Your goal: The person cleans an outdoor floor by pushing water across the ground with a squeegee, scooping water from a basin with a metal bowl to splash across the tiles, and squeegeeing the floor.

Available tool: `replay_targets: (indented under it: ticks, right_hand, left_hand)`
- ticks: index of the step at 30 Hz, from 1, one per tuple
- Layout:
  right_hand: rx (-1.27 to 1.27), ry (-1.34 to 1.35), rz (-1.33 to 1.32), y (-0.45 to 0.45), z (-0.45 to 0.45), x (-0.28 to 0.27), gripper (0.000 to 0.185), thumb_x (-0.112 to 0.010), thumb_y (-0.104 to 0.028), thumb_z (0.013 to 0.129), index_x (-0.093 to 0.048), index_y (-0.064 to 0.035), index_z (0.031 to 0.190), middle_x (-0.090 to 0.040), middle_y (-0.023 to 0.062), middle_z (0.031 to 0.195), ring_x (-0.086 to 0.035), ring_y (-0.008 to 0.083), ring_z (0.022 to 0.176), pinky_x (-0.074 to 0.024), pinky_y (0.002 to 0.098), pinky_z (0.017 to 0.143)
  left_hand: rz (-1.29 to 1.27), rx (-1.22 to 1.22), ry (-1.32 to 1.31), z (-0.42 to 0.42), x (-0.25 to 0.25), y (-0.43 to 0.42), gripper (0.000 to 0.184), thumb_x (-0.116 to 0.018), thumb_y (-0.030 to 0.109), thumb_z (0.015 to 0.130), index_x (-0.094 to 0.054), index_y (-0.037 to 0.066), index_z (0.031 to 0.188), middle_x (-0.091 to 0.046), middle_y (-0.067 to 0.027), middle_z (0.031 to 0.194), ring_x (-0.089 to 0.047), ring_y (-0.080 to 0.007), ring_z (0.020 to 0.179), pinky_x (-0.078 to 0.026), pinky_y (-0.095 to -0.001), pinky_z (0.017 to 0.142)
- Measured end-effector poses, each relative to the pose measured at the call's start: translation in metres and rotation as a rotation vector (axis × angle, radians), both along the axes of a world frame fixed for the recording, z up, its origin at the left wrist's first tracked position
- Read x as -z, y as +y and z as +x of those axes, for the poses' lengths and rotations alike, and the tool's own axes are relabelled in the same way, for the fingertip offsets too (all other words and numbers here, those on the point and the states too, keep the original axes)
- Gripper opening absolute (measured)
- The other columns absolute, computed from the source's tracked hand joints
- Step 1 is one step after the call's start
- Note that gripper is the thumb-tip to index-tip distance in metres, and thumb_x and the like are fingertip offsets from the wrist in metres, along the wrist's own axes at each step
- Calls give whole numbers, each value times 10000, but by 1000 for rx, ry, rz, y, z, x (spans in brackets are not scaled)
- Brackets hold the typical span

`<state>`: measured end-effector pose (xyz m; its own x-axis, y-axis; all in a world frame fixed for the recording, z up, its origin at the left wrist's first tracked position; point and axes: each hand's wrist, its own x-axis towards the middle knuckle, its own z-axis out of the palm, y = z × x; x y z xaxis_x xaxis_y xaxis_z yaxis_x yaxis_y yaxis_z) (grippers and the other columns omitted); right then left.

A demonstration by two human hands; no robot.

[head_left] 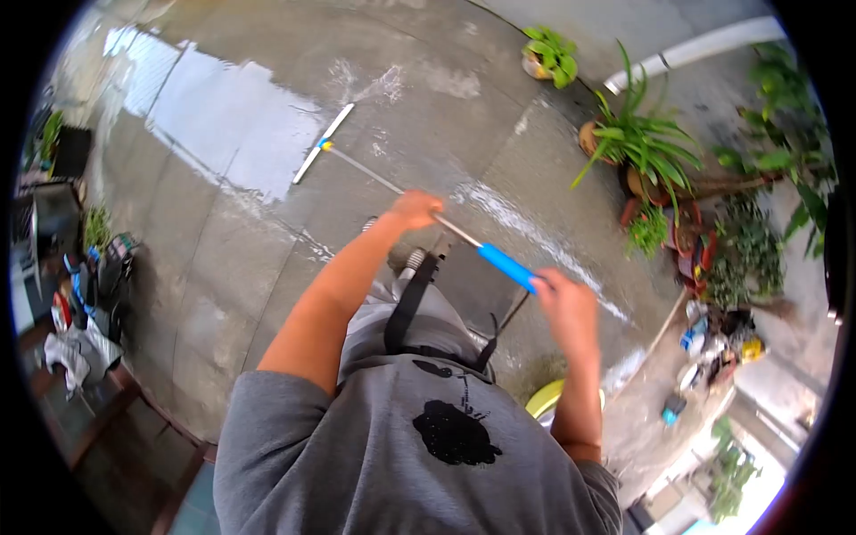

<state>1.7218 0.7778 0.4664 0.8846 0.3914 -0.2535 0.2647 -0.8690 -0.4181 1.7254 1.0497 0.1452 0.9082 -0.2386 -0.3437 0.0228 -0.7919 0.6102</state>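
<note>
A floor squeegee (pixel 366 169) with a white blade, a yellow-and-blue joint and a thin metal pole slants across the wet concrete. My left hand (pixel 416 209) is closed around the pole at mid-length. Near the end of the blue grip (pixel 506 267), my right hand (pixel 568 308) is closed on the handle. The blade rests on the floor, at the right edge of a shiny puddle (pixel 223 111). Water splashes just beyond the blade.
Potted plants (pixel 633 143) line the wall on the right, below a white pipe (pixel 700 52). Behind my right arm sits a yellow-green basin (pixel 546 399). A parked two-wheeler (pixel 94 285) stands at left, and assorted clutter (pixel 722 343) lies at right.
</note>
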Motion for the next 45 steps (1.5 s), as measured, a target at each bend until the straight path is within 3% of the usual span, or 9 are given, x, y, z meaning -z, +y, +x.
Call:
replay_targets:
  ticks: [2, 6, 10, 16, 24, 26, 30, 39, 45]
  right_hand:
    - [-237, 13, -93, 67, 3, 48, 173, -644, -288, 861, -660, -122, 907, -646, 137, 674, -644, 325, 604, -487, 425, 533]
    - [-583, -1, 20, 189, -7, 100, 216, -629, -335, 862, -616, -120, 845, -651, 110, 673, -644, 321, 592, -492, 441, 507]
    - [-908, 21, 129, 295, -15, 116, 221, -631, -326, 856, -623, -106, 845, -639, 101, 648, -650, 292, 576, -495, 431, 496]
    - [-1034, -34, 130, 418, 24, 115, 209, -624, -305, 852, -644, -100, 819, -641, 108, 643, -660, 282, 611, -509, 402, 551]
    - [-351, -213, -155, 386, 193, -49, 129, -655, -225, 856, -701, -120, 916, -646, 151, 703, -654, 303, 627, -499, 374, 578]
    - [-143, -172, -194, 378, 190, -106, 102, -634, -139, 868, -679, -51, 896, -631, 142, 666, -634, 306, 593, -468, 365, 550]
    - [-222, -492, -392, 351, 183, -145, 92, -633, -157, 872, -662, -71, 890, -610, 169, 675, -593, 352, 576, -442, 404, 537]
    - [-303, -611, -446, 428, 141, -157, 133, -666, -118, 835, -676, -87, 964, -616, 125, 677, -593, 303, 554, -459, 388, 505]
    - [-413, -555, -284, 460, 146, -189, 131, -702, -108, 762, -687, -69, 886, -571, 116, 644, -563, 283, 528, -418, 367, 496]
  left_hand:
    - [109, -107, 140, -45, 33, 92, 310, -702, 345, 727, -686, 209, 1005, -668, -79, 1033, -590, -309, 1063, -456, -442, 908]
    - [297, -532, 226, -160, 45, 200, 309, -688, 249, 744, -666, 221, 1050, -619, -49, 1124, -524, -254, 1163, -436, -461, 924]
    - [346, -909, 247, -253, 42, 249, 269, -649, 154, 771, -676, 212, 1032, -640, -56, 1058, -570, -270, 1093, -466, -440, 876]
    - [394, -1160, 392, -240, 19, 303, 178, -645, 202, 797, -709, 205, 964, -675, -69, 1020, -614, -285, 1014, -487, -429, 831]
    - [55, -776, -90, 46, -49, 293, 292, -665, 174, 770, -694, 228, 1055, -683, -102, 998, -633, -292, 987, -449, -447, 895]
    - [-117, -740, -110, 113, -79, 261, 232, -653, 219, 801, -688, 253, 1028, -645, -85, 1073, -543, -275, 1134, -299, -503, 1042]
    - [-368, -628, -314, 200, -102, 213, 181, -716, 166, 739, -664, 233, 898, -598, -46, 948, -522, -284, 1090, -261, -534, 1076]
    - [-631, -292, -352, 253, -102, 206, 188, -730, 128, 705, -671, 207, 865, -640, 0, 927, -560, -243, 1036, -369, -445, 965]
    - [-585, -436, -425, 201, -140, 262, 72, -699, 191, 761, -670, 154, 816, -666, -2, 846, -591, -238, 921, -396, -390, 849]
